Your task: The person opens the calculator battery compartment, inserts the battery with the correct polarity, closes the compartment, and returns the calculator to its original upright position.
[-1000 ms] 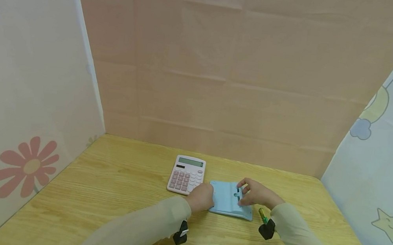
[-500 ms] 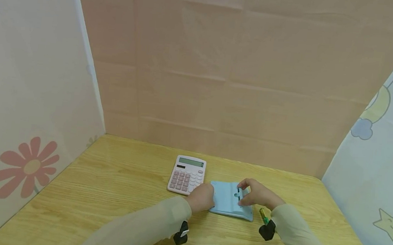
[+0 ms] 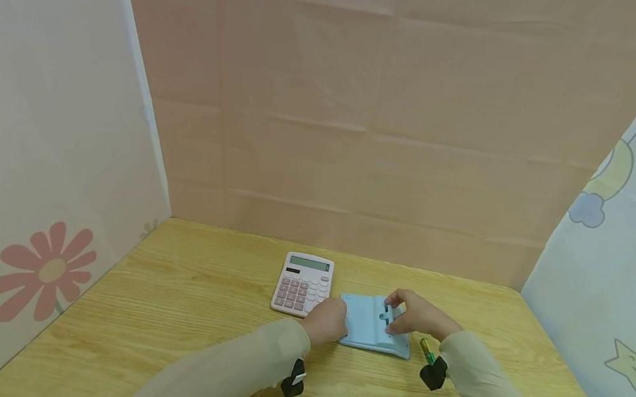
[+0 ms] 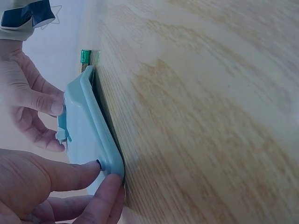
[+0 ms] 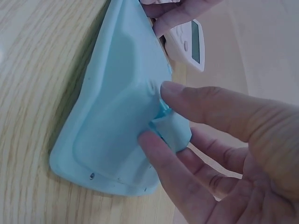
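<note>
A light blue calculator (image 3: 363, 321) lies face down on the wooden table, its back upward. My left hand (image 3: 326, 321) grips its left end; in the left wrist view the thumb (image 4: 77, 176) presses on the back near the edge, fingers at the rim. At the battery slot, my right hand (image 3: 413, 313) pinches the small blue battery cover (image 5: 174, 130), which stands tilted up from the slot. Thumb and fingers lie on either side of it in the right wrist view. The inside of the slot is mostly hidden by the hand.
A pink calculator (image 3: 302, 284) lies face up just left of the blue one, partly behind my left hand. A green and gold battery (image 3: 426, 349) lies right of the blue calculator, beside the right wrist. Fabric walls enclose the table's back and sides.
</note>
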